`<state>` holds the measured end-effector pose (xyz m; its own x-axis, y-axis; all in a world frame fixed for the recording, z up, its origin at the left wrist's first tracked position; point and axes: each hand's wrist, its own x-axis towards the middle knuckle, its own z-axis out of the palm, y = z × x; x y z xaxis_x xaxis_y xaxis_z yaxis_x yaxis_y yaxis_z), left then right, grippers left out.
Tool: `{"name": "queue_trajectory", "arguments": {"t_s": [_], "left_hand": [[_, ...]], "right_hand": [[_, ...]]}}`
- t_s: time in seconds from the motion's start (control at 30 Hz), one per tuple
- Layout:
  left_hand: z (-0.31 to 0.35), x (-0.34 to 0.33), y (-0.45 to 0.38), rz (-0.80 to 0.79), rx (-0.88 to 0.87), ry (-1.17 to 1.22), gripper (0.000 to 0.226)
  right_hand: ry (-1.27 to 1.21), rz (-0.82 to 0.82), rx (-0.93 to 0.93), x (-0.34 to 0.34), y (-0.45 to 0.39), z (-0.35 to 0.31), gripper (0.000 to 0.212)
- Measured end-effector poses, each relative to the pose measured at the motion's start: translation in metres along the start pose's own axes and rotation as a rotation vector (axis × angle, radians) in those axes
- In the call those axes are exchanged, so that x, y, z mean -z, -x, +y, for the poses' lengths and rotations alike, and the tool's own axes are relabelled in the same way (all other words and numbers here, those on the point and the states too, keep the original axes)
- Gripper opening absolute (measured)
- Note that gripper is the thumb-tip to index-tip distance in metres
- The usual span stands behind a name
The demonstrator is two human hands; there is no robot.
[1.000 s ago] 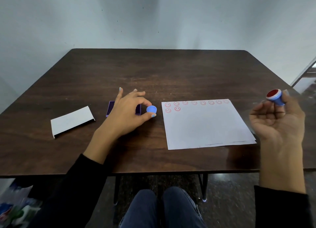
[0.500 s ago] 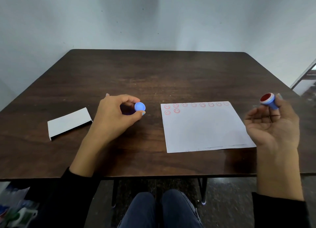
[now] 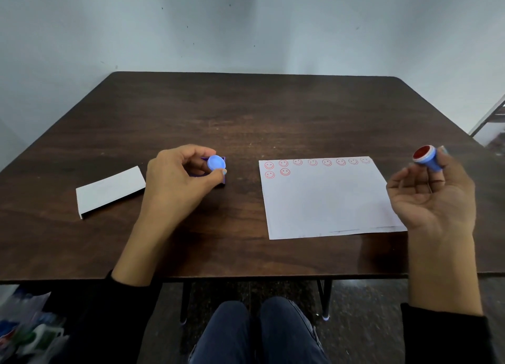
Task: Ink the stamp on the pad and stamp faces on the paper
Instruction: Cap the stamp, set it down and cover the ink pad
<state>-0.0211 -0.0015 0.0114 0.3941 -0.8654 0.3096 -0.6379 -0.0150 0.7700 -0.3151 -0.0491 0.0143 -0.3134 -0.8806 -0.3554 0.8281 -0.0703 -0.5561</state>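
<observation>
Round red-faced stamp, smooth paper

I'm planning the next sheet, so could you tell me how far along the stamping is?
Done: ten red faces on the paper, eight along the top edge and two starting a second row. In hand: the right hand holds the stamp red face up; the left hand pinches a blue cap. Left: most of the sheet is blank.

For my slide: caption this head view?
Right hand holds red-faced blue stamp; left hand holds round blue cap.
</observation>
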Motion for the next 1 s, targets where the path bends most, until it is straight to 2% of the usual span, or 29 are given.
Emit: {"name": "queue_trajectory", "arguments": {"t_s": [0.07,0.23,0.4,0.53,0.67,0.87,1.0], "left_hand": [[-0.002,0.001,-0.001,0.006,0.009,-0.004,0.025],[-0.002,0.002,0.001,0.017,0.023,0.008,0.025],[-0.002,0.003,0.003,0.011,0.032,0.01,0.026],[-0.001,0.001,0.004,0.009,0.036,0.039,0.025],[0.002,-0.004,0.009,0.002,0.019,0.076,0.025],[0.002,-0.008,0.015,-0.026,0.013,0.088,0.024],[0.003,-0.01,0.022,-0.032,0.013,0.096,0.023]], "right_hand": [[-0.004,0.002,0.011,0.002,-0.001,-0.002,0.036],[-0.009,-0.003,0.002,0.003,-0.002,-0.003,0.019],[-0.007,0.005,-0.006,0.002,-0.001,0.0,0.024],[0.024,-0.02,-0.003,0.0,0.0,0.004,0.018],[0.108,-0.117,-0.023,-0.013,0.005,0.019,0.009],[0.173,-0.246,-0.2,-0.028,0.025,0.052,0.009],[0.37,-0.424,-0.234,-0.028,0.041,0.086,0.009]]}}
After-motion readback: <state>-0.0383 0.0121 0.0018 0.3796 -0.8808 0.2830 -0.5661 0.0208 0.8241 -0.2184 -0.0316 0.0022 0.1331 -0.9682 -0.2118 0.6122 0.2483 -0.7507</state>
